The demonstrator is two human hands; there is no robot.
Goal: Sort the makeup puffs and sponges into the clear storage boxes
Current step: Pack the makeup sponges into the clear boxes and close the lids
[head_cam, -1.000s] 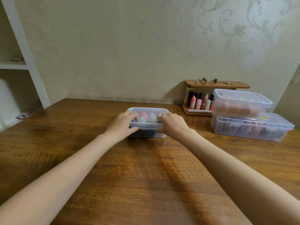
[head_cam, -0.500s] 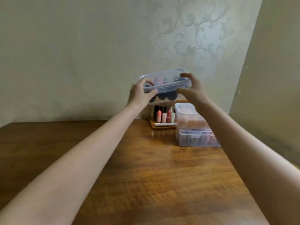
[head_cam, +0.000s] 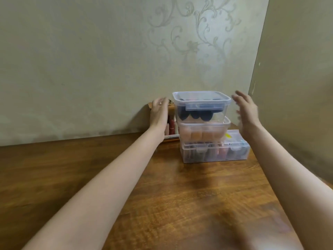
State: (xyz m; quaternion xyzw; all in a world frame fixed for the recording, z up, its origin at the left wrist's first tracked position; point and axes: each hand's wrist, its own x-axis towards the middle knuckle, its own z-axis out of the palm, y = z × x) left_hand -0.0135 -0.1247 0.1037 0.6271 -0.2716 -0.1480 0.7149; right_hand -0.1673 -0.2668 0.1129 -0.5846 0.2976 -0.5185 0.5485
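Observation:
Three clear lidded storage boxes stand stacked at the back right of the wooden table (head_cam: pixel 108 177). The top box (head_cam: pixel 201 107) holds dark sponges. The middle box (head_cam: pixel 203 132) holds tan and orange sponges. The long bottom box (head_cam: pixel 216 152) holds mixed-colour pieces. My left hand (head_cam: pixel 159 114) hovers just left of the top box, fingers relaxed, not touching it. My right hand (head_cam: pixel 246 110) is spread open just right of the same box, a small gap between them.
A wooden organiser (head_cam: pixel 170 130) with lipsticks and small bottles stands against the wall behind my left hand. A side wall (head_cam: pixel 297 87) rises close to the right of the stack. The patterned back wall runs along the table's far edge.
I lifted the small box of sponges from the table's middle, carried it right and set it on top of the stack. Both hands have let go and drawn apart.

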